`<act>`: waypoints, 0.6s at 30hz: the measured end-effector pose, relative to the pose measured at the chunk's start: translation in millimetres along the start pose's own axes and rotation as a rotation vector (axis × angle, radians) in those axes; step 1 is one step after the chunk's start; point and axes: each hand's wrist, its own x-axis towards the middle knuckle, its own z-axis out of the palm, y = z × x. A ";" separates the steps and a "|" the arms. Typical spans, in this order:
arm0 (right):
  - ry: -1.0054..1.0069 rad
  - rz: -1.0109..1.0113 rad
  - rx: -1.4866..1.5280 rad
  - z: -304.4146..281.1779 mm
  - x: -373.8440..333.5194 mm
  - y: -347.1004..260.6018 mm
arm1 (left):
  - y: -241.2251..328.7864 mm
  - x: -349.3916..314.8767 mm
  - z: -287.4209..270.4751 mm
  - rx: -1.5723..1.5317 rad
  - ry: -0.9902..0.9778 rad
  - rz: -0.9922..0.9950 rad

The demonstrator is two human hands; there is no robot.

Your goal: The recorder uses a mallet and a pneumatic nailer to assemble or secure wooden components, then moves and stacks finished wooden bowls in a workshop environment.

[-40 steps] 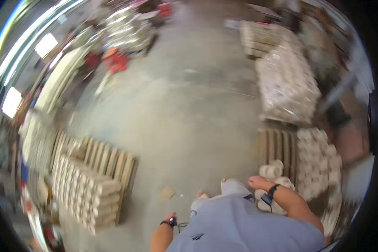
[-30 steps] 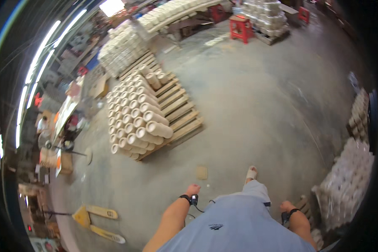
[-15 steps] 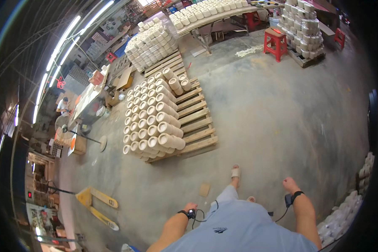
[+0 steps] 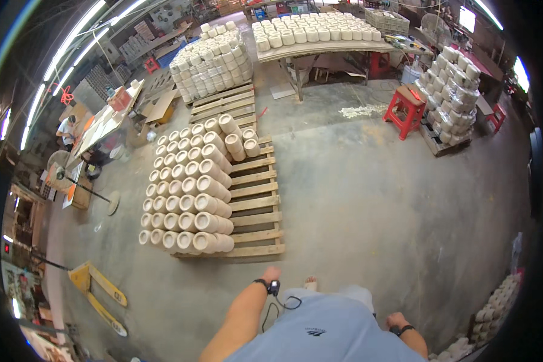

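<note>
My left hand (image 4: 272, 274) hangs in front of me, its fingers loosely curled with nothing seen in them. It is nearest to the wooden pallet (image 4: 256, 250), a short way beyond it and not touched. Rows of pale cream cylinders (image 4: 205, 242) with recessed round ends are stacked on the pallet's left part. A few more cylinders (image 4: 235, 146) stand at its far end. My right hand (image 4: 397, 320) is low beside my body, closed like a fist, and touches no object. Each wrist wears a black band; a cable runs from the left one.
A yellow pallet jack (image 4: 96, 295) stands at the left, near a pedestal fan (image 4: 111, 202). Farther off are a wrapped stack (image 4: 211, 66), a table (image 4: 320, 49) of pale pots, a red stool (image 4: 406, 111) and another wrapped stack (image 4: 452, 96). A person (image 4: 66, 131) is at the far left.
I have moved forward and my view has turned, so the pallet sits nearer and farther left. My left hand has swung forward; my right hand has swung back toward my body.
</note>
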 end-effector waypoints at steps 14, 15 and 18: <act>0.045 0.368 0.505 -380.2 224.6 120.8 | 113.0 169.1 -135.4 -0.250 0.069 -0.191; 0.191 0.222 0.435 -414.9 230.8 127.0 | 103.4 168.1 -142.5 -0.117 -0.018 -0.146; 0.444 0.164 0.437 -516.2 253.8 135.2 | 81.3 158.9 -154.7 0.185 -0.084 -0.035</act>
